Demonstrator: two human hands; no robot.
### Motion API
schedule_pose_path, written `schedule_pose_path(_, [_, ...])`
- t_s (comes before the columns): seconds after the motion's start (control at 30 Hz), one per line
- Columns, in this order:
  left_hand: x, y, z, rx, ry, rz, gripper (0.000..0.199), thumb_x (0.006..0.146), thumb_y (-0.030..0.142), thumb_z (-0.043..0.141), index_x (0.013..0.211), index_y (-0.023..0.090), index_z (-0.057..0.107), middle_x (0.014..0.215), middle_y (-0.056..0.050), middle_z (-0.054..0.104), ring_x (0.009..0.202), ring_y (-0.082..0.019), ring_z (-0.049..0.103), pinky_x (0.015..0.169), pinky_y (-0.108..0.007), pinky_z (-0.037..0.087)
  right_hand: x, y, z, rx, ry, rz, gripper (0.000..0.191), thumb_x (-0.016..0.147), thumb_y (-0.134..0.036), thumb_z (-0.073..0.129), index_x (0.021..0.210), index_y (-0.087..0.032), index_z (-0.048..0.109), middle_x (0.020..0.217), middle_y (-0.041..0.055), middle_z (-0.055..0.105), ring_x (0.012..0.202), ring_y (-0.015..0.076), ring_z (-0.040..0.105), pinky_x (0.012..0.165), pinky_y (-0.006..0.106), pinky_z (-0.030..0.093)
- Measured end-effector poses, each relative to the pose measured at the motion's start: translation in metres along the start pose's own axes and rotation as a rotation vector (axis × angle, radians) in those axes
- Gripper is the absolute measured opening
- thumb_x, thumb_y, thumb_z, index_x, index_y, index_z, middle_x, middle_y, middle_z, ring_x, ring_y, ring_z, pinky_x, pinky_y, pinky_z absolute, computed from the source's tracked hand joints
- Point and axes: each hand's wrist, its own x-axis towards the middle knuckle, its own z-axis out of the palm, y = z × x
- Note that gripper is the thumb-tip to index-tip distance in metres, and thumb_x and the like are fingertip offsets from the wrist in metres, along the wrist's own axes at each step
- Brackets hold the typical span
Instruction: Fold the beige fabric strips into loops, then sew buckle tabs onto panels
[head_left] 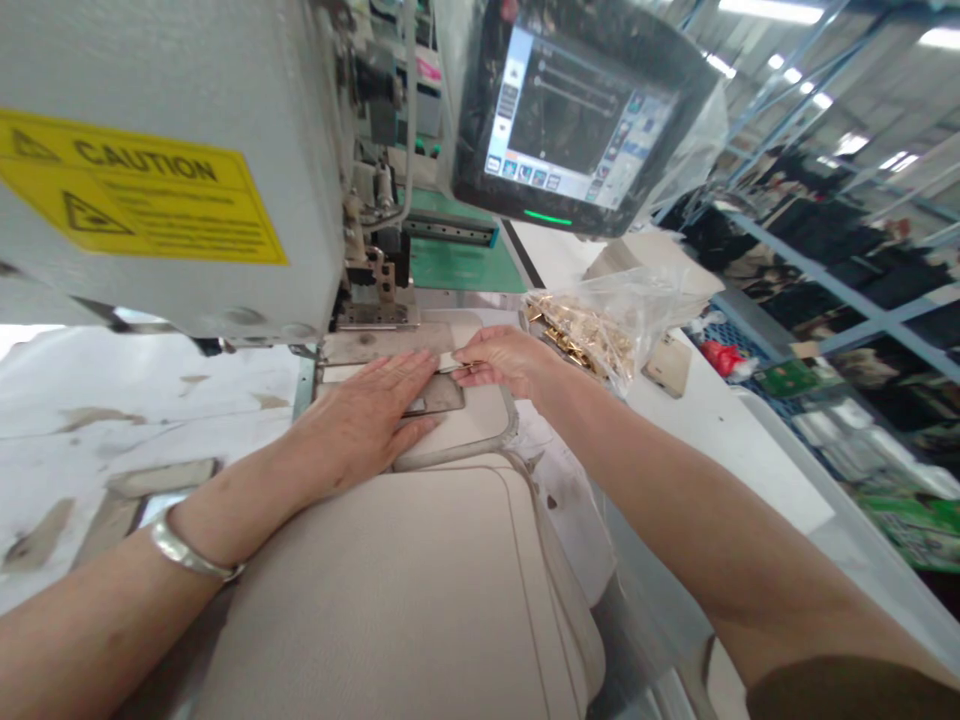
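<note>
My left hand [375,410] lies flat with its fingers stretched out, pressing a pale beige strip [341,373] and the panel under it beside the sewing machine head [375,285]. My right hand [499,360] is closed in a pinch at the strip's right end, on a small thing that I cannot make out. A rounded beige panel [480,420] lies beneath both hands, with a greyish framed piece [442,397] on it. Closer to me, a stack of stitched beige panels [390,590] reaches under my left forearm.
Above the hands hangs a control screen [570,120]. To the right are a clear plastic bag [592,325] of gold-coloured metal parts, a phone [667,364] and a blue crate [720,345]. A yellow caution label [142,190] marks the machine body.
</note>
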Motion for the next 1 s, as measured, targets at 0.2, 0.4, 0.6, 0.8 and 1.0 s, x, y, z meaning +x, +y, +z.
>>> schedule_pose_path(0.2, [0.001, -0.001, 0.006, 0.067, 0.003, -0.004, 0.065, 0.103, 0.048, 0.032, 0.157, 0.011, 0.036, 0.164, -0.013, 0.035, 0.152, -0.029, 0.033, 0.125, -0.05, 0.026, 0.001, 0.0, 0.006, -0.071, 0.063, -0.02, 0.032, 0.087, 0.005, 0.061, 0.068, -0.017, 0.048, 0.048, -0.0011, 0.058, 0.048, 0.0113, 0.061, 0.051, 0.02, 0.058])
schedule_pose_path(0.4, [0.0, 0.003, 0.008, 0.105, 0.035, -0.025, 0.063, 0.104, 0.047, 0.03, 0.155, 0.012, 0.04, 0.162, -0.012, 0.038, 0.151, -0.028, 0.036, 0.125, -0.049, 0.027, 0.006, 0.005, 0.011, -0.175, 0.139, -0.053, 0.034, 0.08, 0.004, 0.068, 0.062, -0.018, 0.05, 0.037, -0.0039, 0.049, 0.039, 0.0099, 0.053, 0.037, 0.015, 0.048])
schedule_pose_path(0.6, [0.0, 0.003, 0.008, 0.11, 0.042, -0.021, 0.065, 0.103, 0.048, 0.029, 0.155, 0.011, 0.04, 0.162, -0.013, 0.04, 0.15, -0.029, 0.037, 0.125, -0.049, 0.028, 0.003, 0.0, 0.006, -0.146, 0.094, -0.047, 0.037, 0.074, 0.004, 0.076, 0.058, -0.018, 0.051, 0.041, -0.0032, 0.052, 0.041, 0.0083, 0.052, 0.04, 0.016, 0.051])
schedule_pose_path(0.8, [0.0, 0.001, 0.01, 0.095, 0.068, -0.017, 0.068, 0.103, 0.052, 0.026, 0.155, 0.009, 0.039, 0.161, -0.015, 0.042, 0.149, -0.03, 0.039, 0.125, -0.049, 0.027, -0.001, -0.003, 0.004, -0.099, 0.058, -0.03, 0.032, 0.086, 0.003, 0.065, 0.061, -0.014, 0.055, 0.048, -0.0018, 0.054, 0.045, 0.0066, 0.051, 0.045, 0.016, 0.052])
schedule_pose_path(1.0, [0.0, -0.001, 0.011, 0.124, 0.065, -0.007, 0.07, 0.103, 0.053, 0.026, 0.155, 0.008, 0.039, 0.161, -0.016, 0.041, 0.148, -0.031, 0.04, 0.124, -0.049, 0.028, 0.0, 0.0, 0.005, -0.111, 0.065, -0.042, 0.029, 0.088, 0.001, 0.064, 0.063, -0.011, 0.056, 0.051, -0.0026, 0.054, 0.045, 0.0059, 0.051, 0.049, 0.016, 0.052])
